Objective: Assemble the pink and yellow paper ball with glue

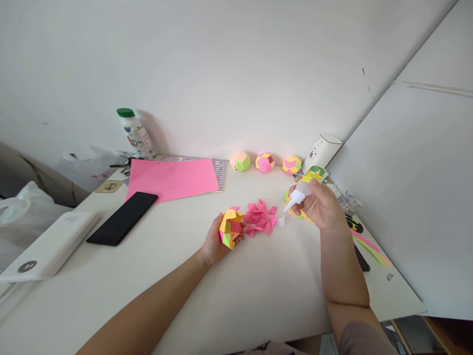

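Note:
My left hand point(215, 245) is closed around a partly formed paper ball point(226, 228) in yellow, orange, green and pink, its open side facing right. Held tilted in my right hand point(320, 204) is a glue bottle point(308, 181) with a yellow-green label, its white nozzle pointing down and left. Between the hands lies a pile of pink paper pieces point(259, 217). A small white cap point(281, 221) rests beside that pile. Yellow and green paper pieces point(286, 197) are partly hidden behind my right hand.
Three finished paper balls point(265, 162) stand along the wall, near a white cylinder point(322, 151). Pink paper point(172, 178), a black phone point(123, 218), a white power bank point(51, 245) and a green-capped bottle point(136, 133) are on the left. Paper strips point(371, 248) lie at right.

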### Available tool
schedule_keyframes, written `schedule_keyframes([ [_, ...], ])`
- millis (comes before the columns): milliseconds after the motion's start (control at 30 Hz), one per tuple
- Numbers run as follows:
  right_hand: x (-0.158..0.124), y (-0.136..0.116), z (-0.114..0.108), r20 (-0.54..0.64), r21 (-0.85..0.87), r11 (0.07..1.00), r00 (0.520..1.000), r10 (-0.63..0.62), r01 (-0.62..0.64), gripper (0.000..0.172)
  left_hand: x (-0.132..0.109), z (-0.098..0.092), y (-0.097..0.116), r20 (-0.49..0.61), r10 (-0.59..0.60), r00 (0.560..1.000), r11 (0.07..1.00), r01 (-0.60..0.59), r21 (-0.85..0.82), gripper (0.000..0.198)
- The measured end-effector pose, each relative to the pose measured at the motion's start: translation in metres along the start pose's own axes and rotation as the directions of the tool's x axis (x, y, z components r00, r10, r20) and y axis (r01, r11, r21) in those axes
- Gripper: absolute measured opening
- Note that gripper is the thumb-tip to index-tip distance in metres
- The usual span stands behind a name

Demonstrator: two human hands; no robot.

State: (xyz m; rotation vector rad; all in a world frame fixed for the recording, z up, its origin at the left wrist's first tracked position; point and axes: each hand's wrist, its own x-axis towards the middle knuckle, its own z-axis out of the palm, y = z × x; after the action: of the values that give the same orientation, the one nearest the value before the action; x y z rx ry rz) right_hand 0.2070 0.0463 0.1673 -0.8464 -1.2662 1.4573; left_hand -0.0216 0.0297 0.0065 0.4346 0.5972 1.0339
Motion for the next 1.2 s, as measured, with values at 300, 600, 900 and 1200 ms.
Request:
schedule_keyframes([
  [300,0.001,0.012,0.009,0.136,0.075,0.997,0.990,0.026,-0.036,0.034,-0.020,0.003,-0.019,0.255,0.104,0.961,0.692,-0.255,0.676,0.060],
  [600,0.006,0.058,0.033,0.416,-0.461,0.704,0.833,-0.366,0.540,0.030,-0.011,-0.005,-0.018,0.329,0.388,0.861,0.556,-0.503,0.661,0.044],
  [900,0.008,0.116,0.052,0.767,-0.623,-0.131,0.569,-0.298,0.771,0.032,-0.008,0.004,-0.005,0.157,0.248,0.956,0.940,-0.276,0.199,0.046],
  [1200,0.012,0.109,0.047,0.429,-0.723,0.445,0.849,-0.308,0.527,0.015,-0.008,-0.003,-0.002,0.114,0.180,0.977,0.918,-0.208,0.337,0.029],
])
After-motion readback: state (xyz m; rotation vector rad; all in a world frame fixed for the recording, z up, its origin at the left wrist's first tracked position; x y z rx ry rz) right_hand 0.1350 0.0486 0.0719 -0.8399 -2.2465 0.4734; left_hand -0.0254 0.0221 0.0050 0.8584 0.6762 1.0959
